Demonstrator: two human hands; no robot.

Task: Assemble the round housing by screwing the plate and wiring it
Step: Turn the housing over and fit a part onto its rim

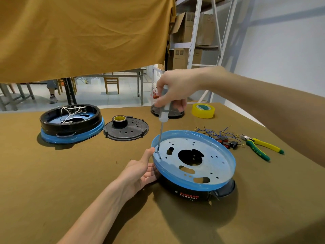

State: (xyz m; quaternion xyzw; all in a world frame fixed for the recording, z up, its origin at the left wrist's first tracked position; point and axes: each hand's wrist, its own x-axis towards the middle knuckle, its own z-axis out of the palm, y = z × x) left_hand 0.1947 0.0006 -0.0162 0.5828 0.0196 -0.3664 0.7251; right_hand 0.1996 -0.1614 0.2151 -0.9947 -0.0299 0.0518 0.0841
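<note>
We have the round housing on the surface, left hand resting straight-fingered against its near-left rim. Above that rim our right hand grips the screwdriver, tip at a hole in the plate. If the housing shifts, we judge the tip could slip off and scratch the plate.

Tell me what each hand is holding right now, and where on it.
Right hand grips the screwdriver by its handle. Left hand steadies the round housing at its left rim, thumb on the edge.
</note>
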